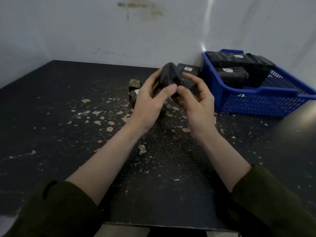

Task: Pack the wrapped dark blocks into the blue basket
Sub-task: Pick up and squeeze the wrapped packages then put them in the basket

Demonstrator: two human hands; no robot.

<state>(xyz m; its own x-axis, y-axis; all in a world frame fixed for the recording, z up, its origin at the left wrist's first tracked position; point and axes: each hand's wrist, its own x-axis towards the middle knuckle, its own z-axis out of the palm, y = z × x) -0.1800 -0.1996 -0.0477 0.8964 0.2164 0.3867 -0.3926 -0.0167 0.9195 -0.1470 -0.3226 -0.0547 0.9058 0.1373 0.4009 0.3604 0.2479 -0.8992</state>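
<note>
A dark wrapped block (170, 75) is held above the black table, between both hands. My left hand (150, 101) grips it from the left, thumb across its front. My right hand (195, 98) pinches its right lower side with thumb and fingers. The blue basket (256, 101) stands at the right against the wall and holds several wrapped dark blocks (232, 74), some with white labels. Another labelled dark block (189, 69) lies on the table behind my hands, next to the basket.
Two small greenish-brown lumps (134, 82) sit on the table (68, 100) left of my hands, beside a white label scrap. Pale flakes and specks litter the dark surface. White walls close the back and right. A blurred grey shape (297, 134) intrudes at the right edge.
</note>
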